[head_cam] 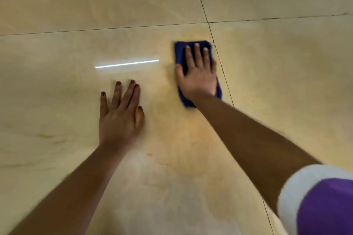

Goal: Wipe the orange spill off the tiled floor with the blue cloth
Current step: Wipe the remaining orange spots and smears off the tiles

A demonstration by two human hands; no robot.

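Nearest the camera, at the lower right, a purple sleeve (328, 208) with a broad white cuff covers the upper part of the right arm; below the cuff the forearm is bare. Both forearms reach forward and away over the floor (57, 5), which is laid with large, glossy, cream tiles with faint marbled veins and thin dark grout lines.

The left hand (119, 118) lies palm down, flat on the tile, fingers straight and slightly spread, thumb held close beside the palm. It holds nothing. A few small orange streaks mark the tile to its left and just below its wrist.

Between the two arms a pale orange smear (191, 129), thin and hazy with no sharp edge, spreads over the tile and runs up toward the cloth.

Farther out, the right hand (197, 74) presses palm down on the blue cloth (179, 53), fingers straight and a little apart, thumb out to the left. The cloth is folded into a rough rectangle, soft and fuzzy, showing beyond the fingertips and below the wrist. It lies just left of a grout line, near where four tiles meet.

A bright white strip of reflected light (127, 64) lies on the tile beyond the left hand.
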